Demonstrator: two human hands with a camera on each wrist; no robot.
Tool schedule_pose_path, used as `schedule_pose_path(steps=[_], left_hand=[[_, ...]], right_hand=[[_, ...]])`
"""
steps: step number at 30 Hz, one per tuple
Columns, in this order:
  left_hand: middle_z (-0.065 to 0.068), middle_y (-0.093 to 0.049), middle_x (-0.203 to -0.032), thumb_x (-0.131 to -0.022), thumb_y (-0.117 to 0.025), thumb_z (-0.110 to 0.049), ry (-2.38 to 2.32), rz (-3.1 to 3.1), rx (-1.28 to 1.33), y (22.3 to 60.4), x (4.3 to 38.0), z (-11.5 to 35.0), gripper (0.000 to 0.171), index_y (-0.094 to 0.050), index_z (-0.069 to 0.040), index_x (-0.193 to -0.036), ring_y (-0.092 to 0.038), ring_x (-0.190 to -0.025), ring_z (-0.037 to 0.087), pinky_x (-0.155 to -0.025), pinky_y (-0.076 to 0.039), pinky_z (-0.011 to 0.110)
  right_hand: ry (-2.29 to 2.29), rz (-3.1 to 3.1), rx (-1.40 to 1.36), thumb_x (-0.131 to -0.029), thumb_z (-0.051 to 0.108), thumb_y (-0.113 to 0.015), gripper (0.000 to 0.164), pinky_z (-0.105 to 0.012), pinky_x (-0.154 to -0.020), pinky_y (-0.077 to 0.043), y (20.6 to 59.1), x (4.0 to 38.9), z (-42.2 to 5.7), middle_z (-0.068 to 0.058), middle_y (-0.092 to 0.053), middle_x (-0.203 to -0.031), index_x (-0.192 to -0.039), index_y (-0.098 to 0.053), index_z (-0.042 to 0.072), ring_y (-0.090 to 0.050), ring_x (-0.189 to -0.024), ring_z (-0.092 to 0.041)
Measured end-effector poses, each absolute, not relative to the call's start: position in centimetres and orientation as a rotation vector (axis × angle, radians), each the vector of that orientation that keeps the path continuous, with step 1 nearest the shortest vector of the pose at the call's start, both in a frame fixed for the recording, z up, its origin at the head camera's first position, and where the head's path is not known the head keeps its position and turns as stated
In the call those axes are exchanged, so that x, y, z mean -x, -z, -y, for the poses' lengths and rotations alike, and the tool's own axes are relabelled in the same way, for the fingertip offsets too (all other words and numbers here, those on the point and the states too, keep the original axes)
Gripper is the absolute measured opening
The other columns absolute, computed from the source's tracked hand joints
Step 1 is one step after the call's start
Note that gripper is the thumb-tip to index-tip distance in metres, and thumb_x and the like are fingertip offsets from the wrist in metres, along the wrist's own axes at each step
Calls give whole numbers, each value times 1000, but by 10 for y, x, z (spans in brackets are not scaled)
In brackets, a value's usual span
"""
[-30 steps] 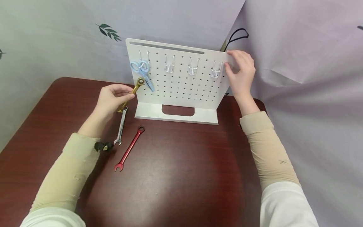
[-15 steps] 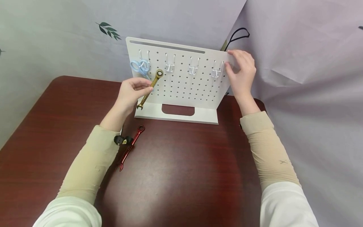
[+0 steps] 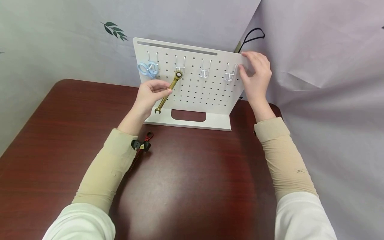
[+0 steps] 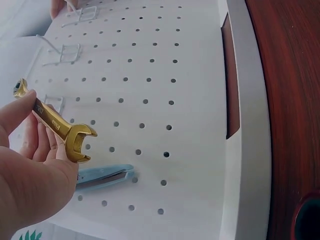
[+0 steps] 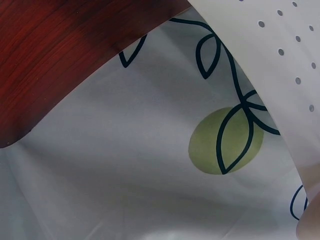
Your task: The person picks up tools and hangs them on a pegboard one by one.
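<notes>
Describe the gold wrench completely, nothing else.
The gold wrench looks like shiny metal, with a holed ring at one end, an open fork at the other, and shaft markings too small to read. The left hand's grip pinches it near its middle. In the head view it tilts ring up, fork down-left, before the white pegboard, its ring overlapping the second hook from the left; contact there is unclear.

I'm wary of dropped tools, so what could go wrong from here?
The gold wrench, merely pinched by the left hand, might slip and drop. In the head view it overlaps the second hook from the left, so it could catch there. The blue scissors hang near that hand, and a stray nudge might knock them off.
</notes>
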State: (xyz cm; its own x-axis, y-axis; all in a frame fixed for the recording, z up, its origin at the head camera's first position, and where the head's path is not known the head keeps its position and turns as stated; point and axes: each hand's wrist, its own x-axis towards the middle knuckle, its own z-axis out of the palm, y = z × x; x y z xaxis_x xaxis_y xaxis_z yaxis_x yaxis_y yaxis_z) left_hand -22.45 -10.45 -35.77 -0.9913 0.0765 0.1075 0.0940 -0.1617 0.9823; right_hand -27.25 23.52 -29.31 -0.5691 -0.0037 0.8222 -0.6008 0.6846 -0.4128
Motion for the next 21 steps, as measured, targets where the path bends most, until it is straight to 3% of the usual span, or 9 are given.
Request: schedule_pose_path(steps=[21], left_hand=[[-14, -77, -80, -93, -76, 6, 2537, 1810, -96, 368, 243, 77, 37, -79, -27, -78, -70, -79, 1, -74, -57, 14]], right_hand=[[-879, 2033, -468, -93, 0, -77, 26, -33, -119, -42, 294, 269, -235, -13, -79, -120, -119, -79, 3, -67, -125, -30]])
